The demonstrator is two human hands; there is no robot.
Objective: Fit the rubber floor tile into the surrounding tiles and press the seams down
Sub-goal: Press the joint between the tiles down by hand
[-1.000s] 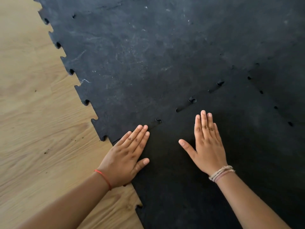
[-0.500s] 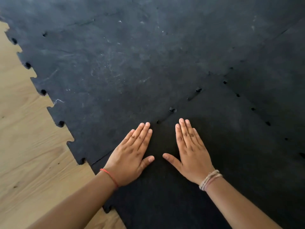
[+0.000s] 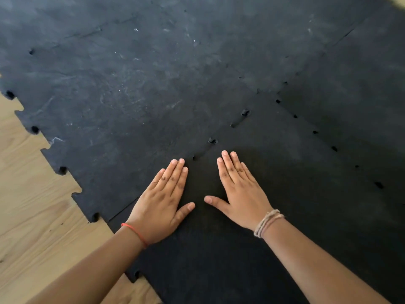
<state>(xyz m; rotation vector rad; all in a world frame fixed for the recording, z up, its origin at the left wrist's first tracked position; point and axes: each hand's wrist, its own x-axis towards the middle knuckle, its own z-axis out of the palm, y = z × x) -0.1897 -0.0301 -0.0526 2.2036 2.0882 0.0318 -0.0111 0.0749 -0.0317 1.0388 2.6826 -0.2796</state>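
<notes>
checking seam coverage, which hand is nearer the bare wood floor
Left. The left hand lies flat near the mat's notched edge by the wood floor; the right hand rests farther in on the rubber floor tile.

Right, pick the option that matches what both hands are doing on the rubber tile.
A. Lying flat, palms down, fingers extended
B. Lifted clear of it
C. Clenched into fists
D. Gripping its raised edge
A: the left hand and right hand both lie flat, palms down, on the dark rubber tile, fingers stretched toward the notched seam.
</notes>
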